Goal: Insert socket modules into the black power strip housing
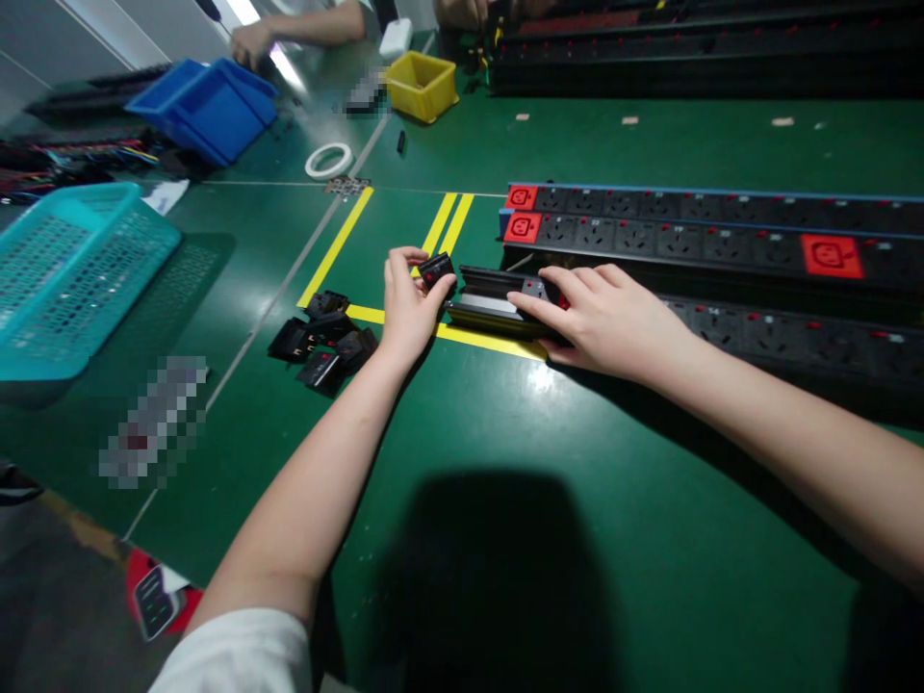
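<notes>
My left hand (pixel 405 306) pinches a small black socket module (pixel 436 269) at the open left end of a long black power strip (pixel 765 332). My right hand (pixel 610 318) lies on top of that strip near its end, fingers stretched flat and pressing on it. The strip's bare metal channel (pixel 483 306) shows between my two hands. A loose pile of several black socket modules (pixel 324 342) sits on the green table just left of my left hand.
Two more black power strips with red sockets (pixel 693 223) lie behind. A teal basket (pixel 68 265), a blue bin (pixel 206 104), a yellow bin (pixel 421 85) and a white tape roll (pixel 328 160) stand at left and back. Another person's arm (pixel 299 29) is at the far edge.
</notes>
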{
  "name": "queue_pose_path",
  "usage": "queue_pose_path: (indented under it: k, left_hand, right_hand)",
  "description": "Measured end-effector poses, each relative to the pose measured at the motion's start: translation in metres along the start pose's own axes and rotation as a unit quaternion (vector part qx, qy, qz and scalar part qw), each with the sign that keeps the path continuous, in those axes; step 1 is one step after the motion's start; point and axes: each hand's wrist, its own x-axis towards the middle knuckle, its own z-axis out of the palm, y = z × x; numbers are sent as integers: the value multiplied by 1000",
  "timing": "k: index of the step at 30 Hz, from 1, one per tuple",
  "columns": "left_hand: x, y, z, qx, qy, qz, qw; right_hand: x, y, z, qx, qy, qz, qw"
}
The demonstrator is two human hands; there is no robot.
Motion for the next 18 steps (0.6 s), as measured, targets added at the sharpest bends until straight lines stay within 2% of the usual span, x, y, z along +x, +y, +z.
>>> queue_pose_path:
  k: [5, 10, 18]
  left_hand:
    - [0, 1, -2, 13, 14, -13, 1000]
    - [-2, 1, -2, 4, 32, -45, 998]
    - [-1, 20, -9, -9, 15, -46, 999]
  right_hand:
    - [0, -3, -1, -23, -36, 47, 998]
    - [1, -9, -2, -30, -36, 74, 996]
    - [1, -14, -3, -21, -47, 79, 996]
